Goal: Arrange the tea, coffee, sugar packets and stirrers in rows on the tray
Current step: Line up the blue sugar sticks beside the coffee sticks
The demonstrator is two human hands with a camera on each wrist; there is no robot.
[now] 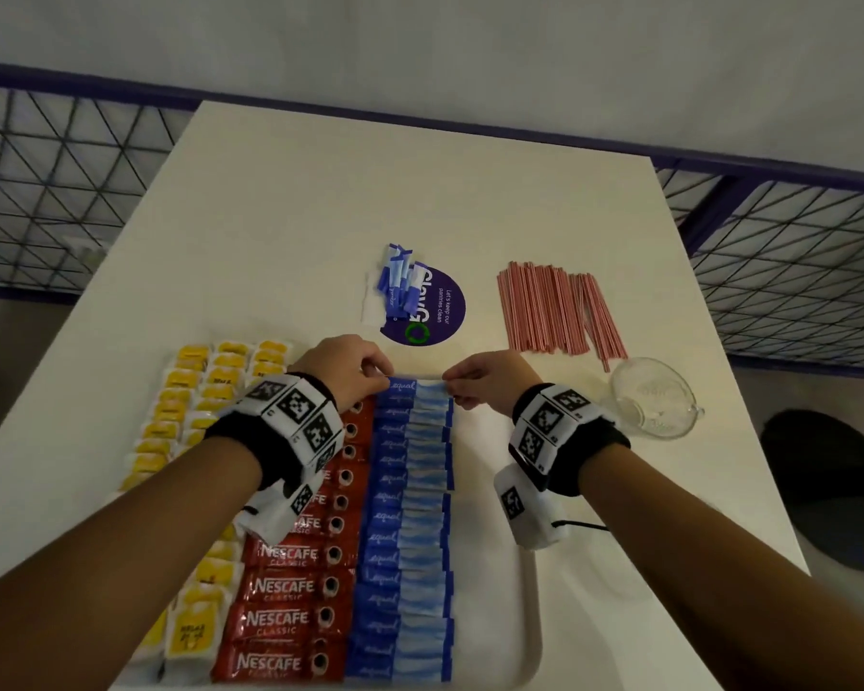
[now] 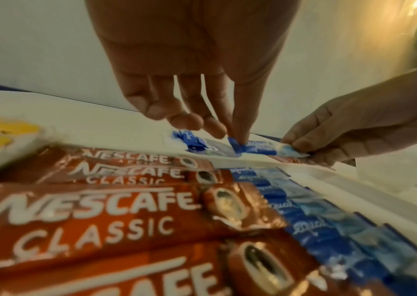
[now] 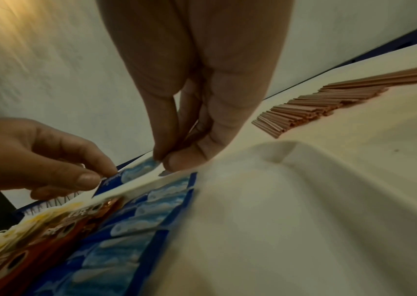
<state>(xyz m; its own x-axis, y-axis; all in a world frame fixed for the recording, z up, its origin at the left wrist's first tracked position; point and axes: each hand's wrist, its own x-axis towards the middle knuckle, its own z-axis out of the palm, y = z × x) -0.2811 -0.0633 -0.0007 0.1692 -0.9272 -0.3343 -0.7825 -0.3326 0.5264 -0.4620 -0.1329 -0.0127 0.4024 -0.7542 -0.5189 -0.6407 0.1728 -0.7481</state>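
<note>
A white tray [image 1: 515, 615] holds rows of yellow tea bags [image 1: 190, 391], red Nescafe coffee sticks [image 1: 285, 586] and blue Equal sugar packets [image 1: 410, 516]. At the far end of the blue row, one Equal packet [image 1: 415, 386] is held at both ends just over the tray's far rim. My left hand [image 1: 355, 371] pinches its dark blue end, and my right hand [image 1: 475, 386] pinches its pale end. The packet [image 2: 260, 149] and the pinch of my left hand [image 2: 237, 138] show in the left wrist view; my right hand [image 3: 166, 158] pinches the packet [image 3: 136, 172] in the right wrist view.
Loose blue sugar packets [image 1: 397, 286] lie in a heap on a round purple sticker [image 1: 435, 311] beyond the tray. Pink stirrers [image 1: 554, 306] lie in a pile at the right, with a clear glass jug [image 1: 652, 396] nearer. A dark chair [image 1: 839, 491] stands right of the table.
</note>
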